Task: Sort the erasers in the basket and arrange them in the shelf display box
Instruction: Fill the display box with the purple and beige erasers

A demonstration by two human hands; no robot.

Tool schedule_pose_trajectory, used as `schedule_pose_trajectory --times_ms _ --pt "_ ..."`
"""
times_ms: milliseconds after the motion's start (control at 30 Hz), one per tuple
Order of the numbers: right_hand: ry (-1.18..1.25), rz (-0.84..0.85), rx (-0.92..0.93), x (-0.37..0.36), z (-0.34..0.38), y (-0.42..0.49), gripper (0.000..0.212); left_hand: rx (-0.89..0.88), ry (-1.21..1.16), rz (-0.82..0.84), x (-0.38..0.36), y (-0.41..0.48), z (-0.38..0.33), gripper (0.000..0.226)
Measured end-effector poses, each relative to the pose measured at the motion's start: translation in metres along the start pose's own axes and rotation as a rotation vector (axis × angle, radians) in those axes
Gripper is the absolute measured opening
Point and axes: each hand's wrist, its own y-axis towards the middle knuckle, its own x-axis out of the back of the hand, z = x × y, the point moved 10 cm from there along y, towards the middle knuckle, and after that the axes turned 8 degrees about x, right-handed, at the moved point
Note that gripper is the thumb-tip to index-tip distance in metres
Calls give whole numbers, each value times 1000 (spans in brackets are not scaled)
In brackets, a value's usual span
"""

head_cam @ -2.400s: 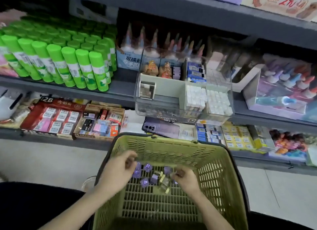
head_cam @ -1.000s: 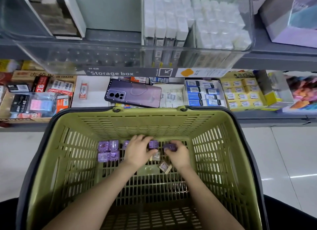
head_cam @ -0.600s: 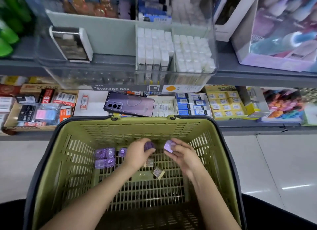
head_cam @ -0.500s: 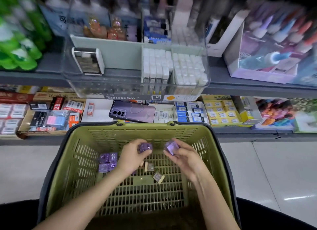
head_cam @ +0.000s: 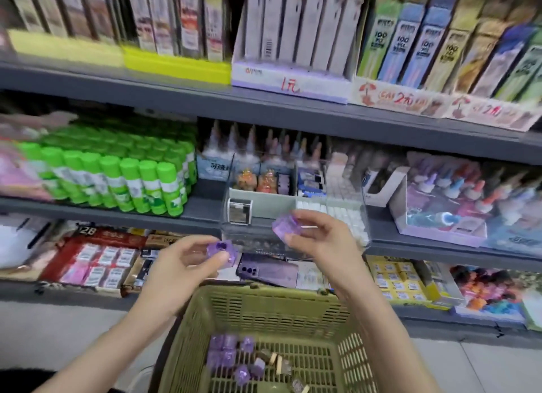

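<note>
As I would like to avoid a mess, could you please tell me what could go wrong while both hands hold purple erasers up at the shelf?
1. The left hand pinches a purple eraser and the right hand a second purple eraser, fingertips only; either could slip and fall outside the basket.
2. The display box has right compartments that look full of white erasers, so a purple one might land among them.

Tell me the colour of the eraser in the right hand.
The eraser is purple; the head view shows it.
</note>
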Motion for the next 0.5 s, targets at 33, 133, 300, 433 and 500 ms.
schedule_pose_trajectory --times_ms 33,133,300,433,500 --pt "-61 15 21 -9 6 12 35 11 -63 -22 10 6 -2 19" --pt "-270 101 34 -41 9 45 32 31 -148 -44 26 22 -4 20" --pt "-539 227 -80 -78 -26 77 33 96 -220 -11 26 44 10 25" --pt "-531 221 -187 -90 -45 82 37 157 -337 18 18 54 22 24" --pt "-438 204 -265 -90 -52 80 34 173 -380 33 14 56 25 24"
